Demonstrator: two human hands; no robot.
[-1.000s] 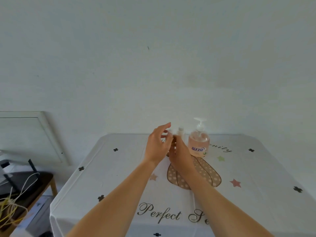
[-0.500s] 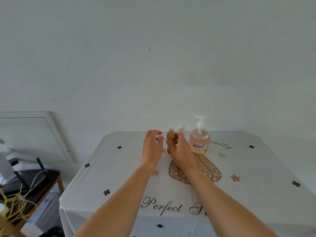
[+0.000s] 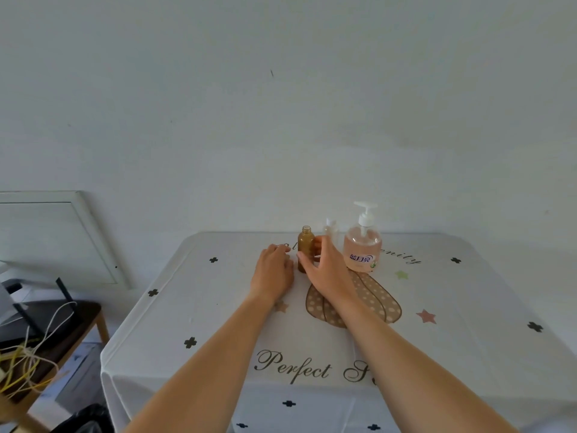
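Amber btl (image 3: 305, 245) is stood upright at frame ctr on table (image 3: 468, 307), axis vertical, neck open. It is pinched low by R hand (image 3: 327, 273), thumb vs fingers. L hand (image 3: 273, 273) is laid just frame-left of it, fingers curled; any hold cannot be told.

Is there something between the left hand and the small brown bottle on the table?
Nothing visible. The left hand rests just left of the brown bottle, with only a narrow gap of tablecloth between them. The right hand grips the bottle from the other side.
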